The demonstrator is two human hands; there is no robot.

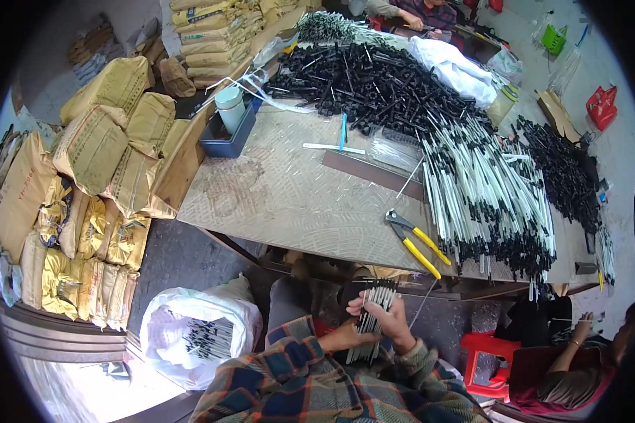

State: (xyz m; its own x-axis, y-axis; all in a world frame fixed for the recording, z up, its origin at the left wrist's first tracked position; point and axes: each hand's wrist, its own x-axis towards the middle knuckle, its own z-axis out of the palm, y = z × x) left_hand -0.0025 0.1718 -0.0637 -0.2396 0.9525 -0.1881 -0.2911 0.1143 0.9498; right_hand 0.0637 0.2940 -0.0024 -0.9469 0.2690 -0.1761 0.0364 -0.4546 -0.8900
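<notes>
Close to my body, my left hand (pixel 342 336) and my right hand (pixel 395 321) are both closed round a bundle of thin white strips with dark ends (pixel 369 326). My left fingers wrap the bundle from the left and below, while my right hand grips its upper right side. One long thin strip (pixel 422 304) sticks out beside my right hand. On the table edge beyond my hands lie cutting pliers with yellow handles (pixel 423 248). A big heap of white strips with black ends (pixel 483 197) covers the table's right side.
Left of my legs stands a white sack (pixel 168 309) holding similar strips. Black plastic pieces (pixel 353 77) are piled on the table (pixel 261 197). A blue-grey bin (pixel 222 144) holds a lidded cup. Stacked sacks (pixel 95 151) line the left. A co-worker sits right, near a red stool (pixel 481 345); another works opposite.
</notes>
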